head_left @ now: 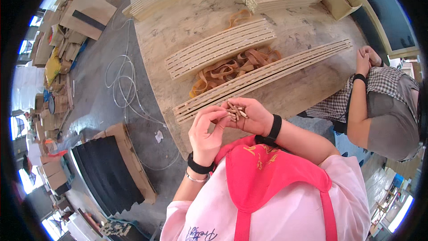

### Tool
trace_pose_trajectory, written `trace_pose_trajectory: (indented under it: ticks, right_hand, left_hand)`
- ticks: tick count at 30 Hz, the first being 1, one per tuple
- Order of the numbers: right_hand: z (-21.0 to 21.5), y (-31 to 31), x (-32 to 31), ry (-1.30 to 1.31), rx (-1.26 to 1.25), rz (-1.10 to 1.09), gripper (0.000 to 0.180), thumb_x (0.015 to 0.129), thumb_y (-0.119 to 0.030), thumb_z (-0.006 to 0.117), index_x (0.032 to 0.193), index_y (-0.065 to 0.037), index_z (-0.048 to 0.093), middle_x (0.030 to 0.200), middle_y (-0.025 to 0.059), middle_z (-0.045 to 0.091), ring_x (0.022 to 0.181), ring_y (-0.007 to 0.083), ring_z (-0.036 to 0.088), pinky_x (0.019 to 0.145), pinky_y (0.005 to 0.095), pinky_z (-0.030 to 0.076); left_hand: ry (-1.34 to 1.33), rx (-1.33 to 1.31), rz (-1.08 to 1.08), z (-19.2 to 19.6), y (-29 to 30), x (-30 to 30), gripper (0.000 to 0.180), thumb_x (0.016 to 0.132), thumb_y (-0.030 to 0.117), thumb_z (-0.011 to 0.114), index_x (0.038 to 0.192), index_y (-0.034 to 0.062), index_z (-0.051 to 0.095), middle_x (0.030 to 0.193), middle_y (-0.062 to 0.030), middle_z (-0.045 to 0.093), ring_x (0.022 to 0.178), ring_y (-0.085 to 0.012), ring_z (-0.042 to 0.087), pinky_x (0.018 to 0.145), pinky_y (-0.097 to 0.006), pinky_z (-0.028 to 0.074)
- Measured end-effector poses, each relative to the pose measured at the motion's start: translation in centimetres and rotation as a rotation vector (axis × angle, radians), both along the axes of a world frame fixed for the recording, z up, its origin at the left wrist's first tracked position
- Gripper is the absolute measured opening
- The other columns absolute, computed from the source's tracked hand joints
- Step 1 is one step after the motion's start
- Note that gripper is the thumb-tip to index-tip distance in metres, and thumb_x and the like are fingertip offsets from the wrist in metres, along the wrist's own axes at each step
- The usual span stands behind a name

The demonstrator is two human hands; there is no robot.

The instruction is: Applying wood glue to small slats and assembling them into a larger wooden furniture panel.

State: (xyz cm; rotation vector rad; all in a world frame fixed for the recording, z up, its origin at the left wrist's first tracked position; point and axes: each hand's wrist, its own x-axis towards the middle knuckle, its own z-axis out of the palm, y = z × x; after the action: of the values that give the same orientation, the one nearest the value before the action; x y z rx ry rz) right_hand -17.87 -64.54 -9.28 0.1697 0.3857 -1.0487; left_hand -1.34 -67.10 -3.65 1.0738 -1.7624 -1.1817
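Right hand (pixel 252 117) cupped palm-up, cradling a small heap of short pale wooden dowel pegs (pixel 235 110). Left hand (pixel 206 129) pinches into that heap, fingertips closed on a peg. Just beyond, long slotted wooden slat bundle (pixel 263 76) on the plywood worktable (pixel 196 18); tan rubber bands (pixel 227 69) behind.

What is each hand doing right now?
Left hand: fingers pinching at the wooden pegs.
Right hand: cupped, holding the pile of wooden pegs.

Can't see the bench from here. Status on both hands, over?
Right hand cupped, holding small wooden dowels. Left hand pinching one from the pile. Slat bundle on table just beyond; nothing between.
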Motion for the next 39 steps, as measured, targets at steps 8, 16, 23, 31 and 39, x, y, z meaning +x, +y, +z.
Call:
trace_pose_trajectory:
  ticks: [8,16,23,31,39]
  right_hand:
    - [-0.2,0.1,-1.1,0.099,0.11,0.053,0.029,0.099,-0.022,0.042,0.101,0.001,0.06,0.091,0.0104,0.065,0.088,0.0245,0.066,0.079,0.0377,0.057]
    - [0.3,0.0,-0.7,0.149,0.112,0.081,0.03,0.1,-0.024,0.042,0.098,0.0,0.059,0.089,0.0095,0.063,0.085,0.023,0.065,0.074,0.0343,0.057]
    - [0.1,0.2,-0.8,0.183,0.137,0.071,0.029,0.1,-0.024,0.042,0.098,0.0,0.059,0.089,0.0096,0.063,0.085,0.0233,0.065,0.072,0.0347,0.057]
    - [0.3,0.4,-0.6,0.166,0.18,0.069,0.027,0.099,-0.022,0.043,0.098,0.0,0.059,0.087,0.0092,0.063,0.082,0.0235,0.064,0.071,0.0348,0.057]
    - [0.3,0.5,-0.8,0.189,0.194,0.075,0.026,0.099,-0.022,0.045,0.099,-0.001,0.058,0.087,0.0084,0.063,0.08,0.0221,0.064,0.069,0.0341,0.057]
  left_hand:
    - [0.236,0.195,0.378,-1.8,-2.5,6.4,0.012,0.086,-0.003,0.066,0.097,-0.002,0.062,0.091,-0.0068,0.067,0.083,-0.0128,0.064,0.079,-0.025,0.052]
    - [0.08,0.092,0.593,-5.1,-3.1,8.0,0.014,0.082,-0.001,0.072,0.093,0.0007,0.064,0.09,-0.0045,0.067,0.081,-0.0092,0.061,0.076,-0.023,0.05]
    - [-0.067,-0.039,0.574,-5.6,-3.7,8.0,0.012,0.079,-0.001,0.074,0.086,0.0022,0.065,0.083,-0.0038,0.066,0.076,-0.0114,0.06,0.072,-0.025,0.048]
    - [-0.42,-0.45,0.338,-4.2,-3.8,7.5,0.015,0.07,-0.002,0.076,0.078,0.0042,0.065,0.079,-0.0073,0.064,0.078,-0.0254,0.06,0.07,-0.034,0.049]
    - [-0.468,-0.562,0.317,-2.7,-3.6,7.6,0.019,0.071,-0.002,0.073,0.088,0.007,0.07,0.085,-0.0065,0.062,0.08,-0.0265,0.058,0.071,-0.035,0.048]
